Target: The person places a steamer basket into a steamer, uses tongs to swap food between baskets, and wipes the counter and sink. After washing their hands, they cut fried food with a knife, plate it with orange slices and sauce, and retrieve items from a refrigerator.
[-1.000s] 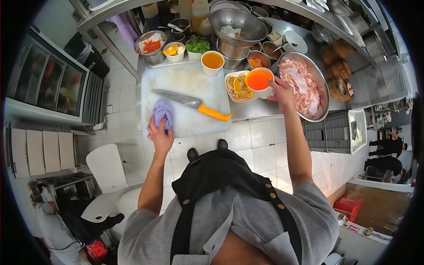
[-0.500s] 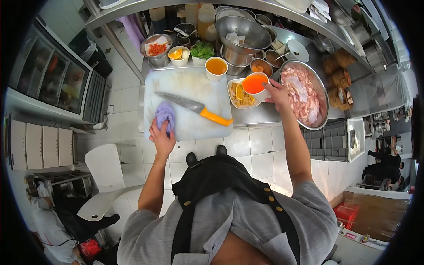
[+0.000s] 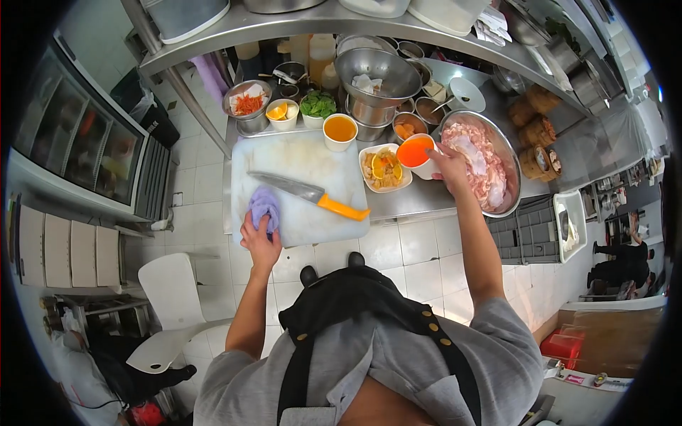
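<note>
My left hand [image 3: 261, 240] is closed on a crumpled purple cloth [image 3: 263, 206] at the left front of the white cutting board [image 3: 312, 156]. Beside the cloth lies a knife [image 3: 305, 192] with a yellow handle. In my right hand [image 3: 449, 167] is a white cup of orange-red liquid [image 3: 419, 153], gripped by its right side. Just left of that cup sits a white bowl [image 3: 384, 170] of pale chunks topped with an orange slice. A steel bowl of raw meat [image 3: 486, 163] stands close behind and right of my right hand.
A cup of amber liquid [image 3: 340, 131] stands at the board's back edge. Behind are a bowl of green leaves [image 3: 317, 105], a cup of orange pieces [image 3: 282, 113] and stacked steel bowls [image 3: 376, 74]. A steel shelf [image 3: 298, 25] overhangs the counter. A white chair [image 3: 167, 291] is at left.
My right hand has shifted the cup of orange-red liquid away from the bowl of chunks, uncovering more of that bowl. The camera view has tilted slightly upward; my left hand stays on the cloth.
</note>
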Demonstrator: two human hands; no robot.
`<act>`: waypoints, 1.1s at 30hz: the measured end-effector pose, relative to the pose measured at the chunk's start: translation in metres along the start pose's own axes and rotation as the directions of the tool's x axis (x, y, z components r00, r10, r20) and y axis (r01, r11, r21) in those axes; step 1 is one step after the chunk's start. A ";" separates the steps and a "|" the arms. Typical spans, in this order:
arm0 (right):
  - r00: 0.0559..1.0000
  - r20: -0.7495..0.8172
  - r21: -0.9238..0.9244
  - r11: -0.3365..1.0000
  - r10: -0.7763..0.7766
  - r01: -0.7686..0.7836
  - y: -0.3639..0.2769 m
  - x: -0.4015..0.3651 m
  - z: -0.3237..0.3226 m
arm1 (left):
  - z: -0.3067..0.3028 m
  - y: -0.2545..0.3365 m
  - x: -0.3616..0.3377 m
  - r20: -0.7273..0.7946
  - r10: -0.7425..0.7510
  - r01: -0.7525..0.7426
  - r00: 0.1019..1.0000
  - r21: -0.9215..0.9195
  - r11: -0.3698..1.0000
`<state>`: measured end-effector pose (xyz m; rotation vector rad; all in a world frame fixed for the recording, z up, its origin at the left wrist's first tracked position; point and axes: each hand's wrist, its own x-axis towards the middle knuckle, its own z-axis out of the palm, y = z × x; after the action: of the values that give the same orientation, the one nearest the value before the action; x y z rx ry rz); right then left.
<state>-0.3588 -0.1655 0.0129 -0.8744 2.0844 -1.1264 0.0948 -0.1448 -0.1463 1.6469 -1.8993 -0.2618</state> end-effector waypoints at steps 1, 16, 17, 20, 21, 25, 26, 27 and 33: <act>1.000 -0.007 0.005 1.000 -0.005 0.005 0.001 -0.002 -0.004 | 0.000 0.001 0.000 0.007 -0.013 0.013 1.000 0.008 1.000; 0.994 0.108 0.129 0.992 -0.014 0.000 -0.008 -0.007 0.022 | 0.006 -0.007 -0.003 -0.021 0.006 -0.006 1.000 0.011 1.000; 0.995 0.102 0.131 0.991 -0.008 -0.006 -0.006 -0.008 0.019 | 0.006 -0.007 -0.004 -0.015 0.002 -0.002 1.000 0.017 1.000; 0.997 0.082 0.106 0.994 0.011 -0.020 -0.001 -0.014 0.012 | 0.005 -0.007 -0.004 -0.019 0.013 -0.012 1.000 0.028 1.000; 0.997 0.072 0.097 0.995 0.006 -0.013 -0.001 -0.016 0.007 | 0.006 -0.007 -0.004 -0.002 0.016 -0.016 1.000 0.026 1.000; 1.000 0.028 0.040 0.999 0.002 -0.003 0.008 -0.012 -0.012 | 0.008 -0.009 -0.005 -0.003 0.014 -0.014 1.000 0.038 0.999; 0.999 -0.005 0.022 0.999 -0.040 0.040 0.003 -0.015 -0.013 | 0.008 -0.007 -0.004 -0.022 0.016 -0.015 1.000 0.043 0.999; 0.999 -0.020 -0.010 1.000 -0.027 0.027 -0.004 -0.020 -0.017 | 0.006 -0.005 -0.003 -0.012 0.007 -0.007 1.000 0.035 0.999; 1.000 0.017 0.023 1.000 -0.002 0.001 0.007 -0.018 -0.019 | 0.004 -0.001 -0.001 -0.003 0.000 0.000 1.000 0.051 0.999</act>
<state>-0.3640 -0.1402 0.0190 -0.8720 2.0528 -1.1379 0.0938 -0.1446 -0.1502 1.6795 -1.9188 -0.2125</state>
